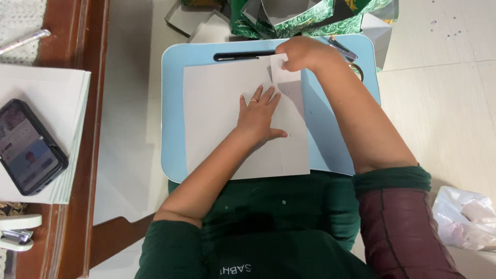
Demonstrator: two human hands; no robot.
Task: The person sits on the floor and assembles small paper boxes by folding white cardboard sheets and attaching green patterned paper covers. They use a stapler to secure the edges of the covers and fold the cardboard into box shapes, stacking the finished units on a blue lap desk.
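Left hand (258,116) flat, open on grey card (227,108); right hand (305,53) pinches its top edge.

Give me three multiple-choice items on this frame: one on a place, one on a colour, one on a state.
1. Where does the phone lie?
A. on the stack of white paper at the left
B. on the blue lap desk
C. on the floor tiles

2. What colour is the lap desk under the grey sheet?
A. red
B. light blue
C. black

3. What is the left hand doing?
A. gripping a pen
B. pressing flat on the sheet
C. hanging off the desk

Key:
1 A, the phone rests on the paper stack on the wooden table.
2 B, a pale blue rim shows around the sheet.
3 B, its fingers are spread on the sheet while the right hand pinches the top edge.
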